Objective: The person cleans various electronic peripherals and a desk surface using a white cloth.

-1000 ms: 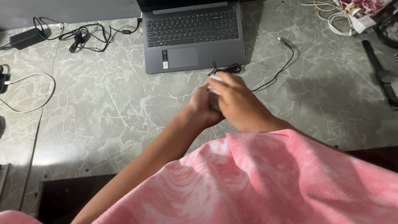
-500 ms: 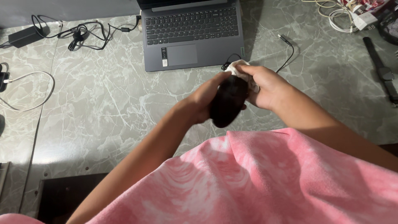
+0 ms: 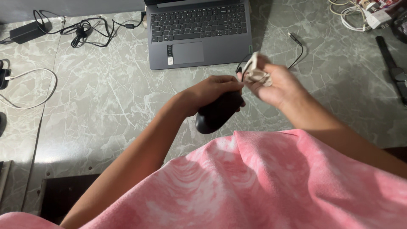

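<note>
My left hand (image 3: pixel 210 91) grips a black computer mouse (image 3: pixel 218 113) from above and holds it over the marble table (image 3: pixel 106 97). Its thin black cable (image 3: pixel 296 51) trails away over the table behind my hands. My right hand (image 3: pixel 275 85) is just to the right of the mouse, fingers closed around a small crumpled white cloth (image 3: pixel 254 70). The cloth is a little apart from the mouse. A pink patterned sleeve (image 3: pixel 275 182) covers my right arm.
A grey laptop (image 3: pixel 199 32) stands open at the back centre. A black power adapter with cables (image 3: pixel 80 32) lies at the back left, a white cable (image 3: pixel 34 91) at the left edge. White cables (image 3: pixel 356 15) and a black wristwatch (image 3: pixel 394 70) are at the right.
My hands were clasped together over the mouse; they have come apart. The left hand has tilted the mouse toward me, and the right has lifted the cloth off it.
</note>
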